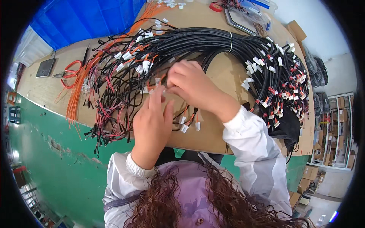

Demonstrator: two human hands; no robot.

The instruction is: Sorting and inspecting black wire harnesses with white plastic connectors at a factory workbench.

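A large bundle of black cables [190, 36] arches over the table, with white connectors and thin wires at both ends. At the middle, in front of the bundle, my two hands meet fingertip to fingertip. My right hand [195, 85] is closed, its fingers curled in a pinch beside a short orange wire [164, 79]. Below and left of it, my left hand [152, 123] has its index finger and thumb drawn toward a small white connector [157, 81]. The fingers partly hide what they hold. Several loose white connectors [184, 128] on orange wires lie between my forearms.
Orange wires [78, 98] trail along the left, beside red-handled cutters [72, 72] and a dark flat box [45, 67]. A blue bin [83, 21] stands at the back left. Red tape [216, 7] lies far back. A black cloth-like item [287, 129] rests at the right edge.
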